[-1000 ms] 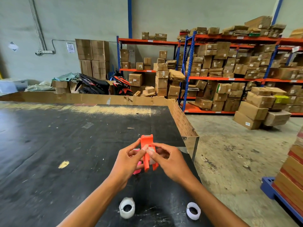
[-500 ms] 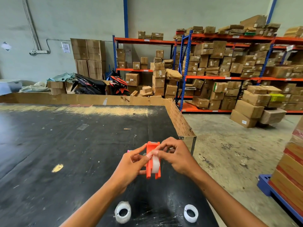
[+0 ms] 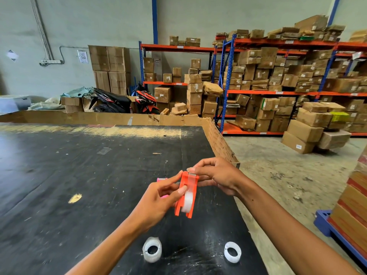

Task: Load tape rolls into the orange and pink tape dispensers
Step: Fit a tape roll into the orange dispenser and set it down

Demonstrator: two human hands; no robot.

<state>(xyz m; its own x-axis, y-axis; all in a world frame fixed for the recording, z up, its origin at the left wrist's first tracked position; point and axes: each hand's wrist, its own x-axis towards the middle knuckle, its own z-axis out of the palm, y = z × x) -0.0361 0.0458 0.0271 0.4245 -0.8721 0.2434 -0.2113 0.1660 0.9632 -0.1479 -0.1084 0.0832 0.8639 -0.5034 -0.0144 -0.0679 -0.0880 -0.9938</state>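
The orange dispenser (image 3: pixel 186 195) is held in the air above the near right part of the black desk (image 3: pixel 79 185), its long axis running near-to-far and tilted, the cutter end raised and pointing away from the person, the open end dropping toward them. A white tape roll (image 3: pixel 187 201) sits between its two side walls, and a strip of clear tape seems to run up to the cutter, though this is hard to make out.

The left hand (image 3: pixel 158 197) comes in from below left, thumb and forefinger pinched on the dispenser's left wall. The right hand (image 3: pixel 216 175) reaches from the right, wrist bent, its fingers (image 3: pixel 195 170) closed on the cutter end.

The pink dispenser (image 3: pixel 161 180) lies on the desk behind the left hand, mostly hidden. Two spare tape rolls (image 3: pixel 152 249) lie flat near the desk's front edge, well apart.
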